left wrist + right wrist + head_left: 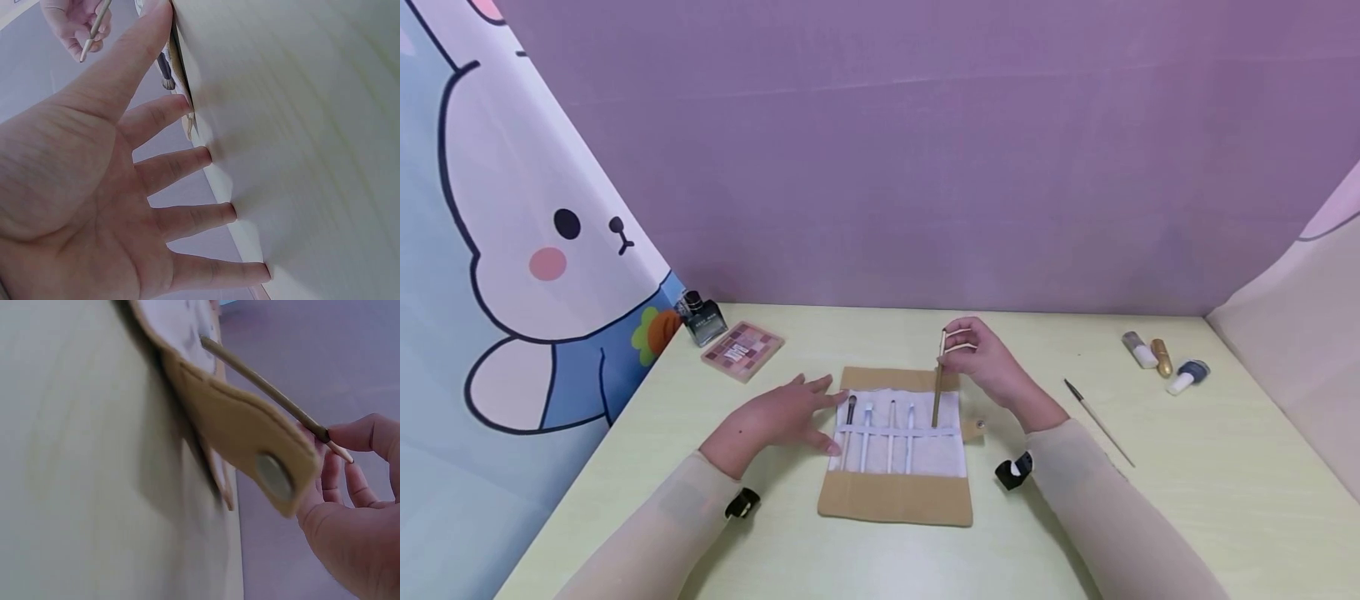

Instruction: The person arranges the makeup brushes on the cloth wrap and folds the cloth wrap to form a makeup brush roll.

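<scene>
A tan brush roll (895, 500) lies unfolded, its pale lining crossed by an elastic band. Several makeup brushes (891, 437) are tucked under the band, including a dark-bristled brush (851, 412) at the left. With thumb and fingertips my right hand (981, 354) pinches a slim gold-brown makeup brush (262, 384) near its pale upper end. That brush slants down, its lower end right at the band on the roll's right side. My left hand (125, 187) has its fingers spread, fingertips at the table and the roll's left edge, thumb near the lining.
A snap tab (250, 440) sticks out from the roll's right side. Another thin brush (1097, 421) lies beyond it, near the right sleeve. Small bottles (1163, 358) lie at the far right. An eyeshadow palette (742, 351) and dark glass bottle (703, 318) occupy the back left.
</scene>
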A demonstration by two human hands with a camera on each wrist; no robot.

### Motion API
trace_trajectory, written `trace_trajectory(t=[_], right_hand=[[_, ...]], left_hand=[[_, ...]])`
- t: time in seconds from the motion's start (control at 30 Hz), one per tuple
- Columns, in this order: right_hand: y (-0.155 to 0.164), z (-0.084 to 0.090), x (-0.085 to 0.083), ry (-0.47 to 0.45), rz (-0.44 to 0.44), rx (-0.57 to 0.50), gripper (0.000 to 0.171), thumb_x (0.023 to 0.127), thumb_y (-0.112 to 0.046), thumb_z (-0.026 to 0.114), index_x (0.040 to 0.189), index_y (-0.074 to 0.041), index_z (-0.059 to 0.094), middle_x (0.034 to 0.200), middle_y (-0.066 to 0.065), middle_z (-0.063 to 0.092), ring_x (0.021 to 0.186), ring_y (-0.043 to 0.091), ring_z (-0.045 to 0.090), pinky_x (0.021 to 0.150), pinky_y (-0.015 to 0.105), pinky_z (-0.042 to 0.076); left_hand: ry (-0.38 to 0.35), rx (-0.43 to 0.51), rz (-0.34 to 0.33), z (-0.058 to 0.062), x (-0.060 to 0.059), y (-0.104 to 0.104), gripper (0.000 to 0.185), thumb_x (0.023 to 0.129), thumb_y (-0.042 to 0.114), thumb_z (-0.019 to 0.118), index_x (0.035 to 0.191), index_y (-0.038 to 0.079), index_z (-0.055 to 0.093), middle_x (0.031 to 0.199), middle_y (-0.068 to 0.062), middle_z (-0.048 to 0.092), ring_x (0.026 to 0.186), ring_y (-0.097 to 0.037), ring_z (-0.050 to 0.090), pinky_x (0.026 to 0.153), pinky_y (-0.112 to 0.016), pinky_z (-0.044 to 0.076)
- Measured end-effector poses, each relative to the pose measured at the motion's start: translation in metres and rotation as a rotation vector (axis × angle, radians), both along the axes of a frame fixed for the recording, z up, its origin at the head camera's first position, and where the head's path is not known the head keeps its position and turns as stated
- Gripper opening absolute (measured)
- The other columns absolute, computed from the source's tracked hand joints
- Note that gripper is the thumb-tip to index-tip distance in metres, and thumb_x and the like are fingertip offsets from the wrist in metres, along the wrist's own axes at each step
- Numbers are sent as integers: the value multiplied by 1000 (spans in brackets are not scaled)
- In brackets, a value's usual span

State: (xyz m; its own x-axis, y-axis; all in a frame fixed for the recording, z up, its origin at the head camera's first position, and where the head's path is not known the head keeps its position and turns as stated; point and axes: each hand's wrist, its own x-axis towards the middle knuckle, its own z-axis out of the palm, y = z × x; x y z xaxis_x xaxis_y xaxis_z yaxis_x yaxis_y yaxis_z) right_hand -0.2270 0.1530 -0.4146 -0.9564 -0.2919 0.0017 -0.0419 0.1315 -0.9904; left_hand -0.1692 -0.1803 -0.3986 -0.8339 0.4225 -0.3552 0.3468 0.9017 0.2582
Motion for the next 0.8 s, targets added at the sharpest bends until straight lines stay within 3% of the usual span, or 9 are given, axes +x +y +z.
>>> trace_trajectory(t=[0.3, 0.53, 0.8], right_hand=[[-5, -2, 2, -45, 14, 28, 51, 96, 5, 66, 143, 2, 44, 123, 12, 56, 103, 15, 65, 92, 31, 62], [-7, 0, 6, -91, 58, 35, 50, 98, 6, 65, 143, 3, 44, 121, 13, 55, 97, 16, 68, 97, 43, 64], [-8, -3, 8, -120, 99, 45, 55, 98, 8, 64, 148, 6, 42, 112, 10, 55, 93, 17, 71, 94, 38, 65]], left_hand=[[-2, -1, 2, 0, -1, 1, 95, 84, 57, 86, 163, 21, 48, 176, -19, 30, 159, -60, 25, 126, -69, 34], [-7, 1, 8, -1, -2, 0, 96, 83, 57, 86, 163, 21, 48, 176, -19, 30, 159, -60, 25, 127, -69, 34], [-11, -7, 14, -1, -1, 1, 96, 83, 57, 86, 163, 21, 47, 176, -19, 31, 160, -60, 24, 126, -70, 35]])
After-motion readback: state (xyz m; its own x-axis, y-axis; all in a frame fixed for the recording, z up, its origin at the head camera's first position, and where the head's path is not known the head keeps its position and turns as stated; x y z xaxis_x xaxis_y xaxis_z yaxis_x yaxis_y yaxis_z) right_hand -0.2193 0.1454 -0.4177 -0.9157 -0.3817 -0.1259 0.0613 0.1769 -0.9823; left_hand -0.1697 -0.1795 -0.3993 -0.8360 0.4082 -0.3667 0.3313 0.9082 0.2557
